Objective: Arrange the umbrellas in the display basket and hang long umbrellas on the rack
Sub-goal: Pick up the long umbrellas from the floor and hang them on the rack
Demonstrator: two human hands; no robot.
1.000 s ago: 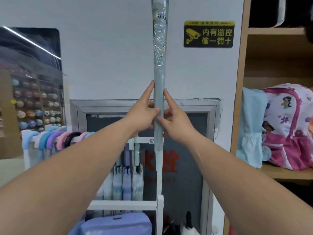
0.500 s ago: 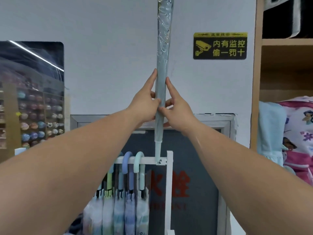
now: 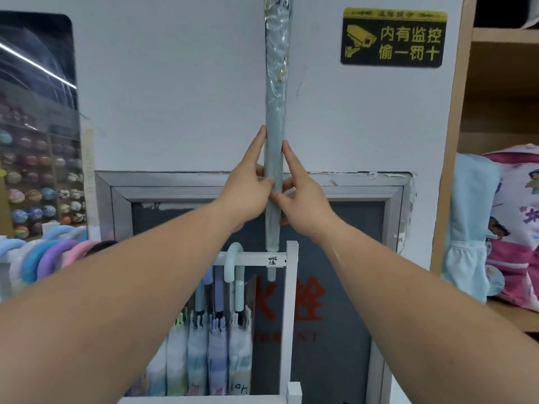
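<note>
I hold a long grey-blue umbrella (image 3: 275,118) upright in a clear plastic sleeve; its top runs out of view. My left hand (image 3: 248,185) and my right hand (image 3: 300,191) grip its shaft from either side, thumbs across the front. Its lower tip reaches just past the top bar of the white rack (image 3: 288,287). Several long umbrellas (image 3: 215,345) hang on that bar by curved handles, a mint one (image 3: 233,263) nearest.
More curved pastel handles (image 3: 49,258) line a rail at left. A grey-framed dark panel (image 3: 350,258) with red characters stands behind the rack. Wooden shelves at right hold a pink backpack (image 3: 516,223) and a light blue bag (image 3: 469,223). A camera-warning sign (image 3: 392,37) hangs on the wall.
Over the earlier frames the umbrella rose with both hands until its tip cleared the rack's top bar. Since then it has dropped a little, the tip now just past the bar.
</note>
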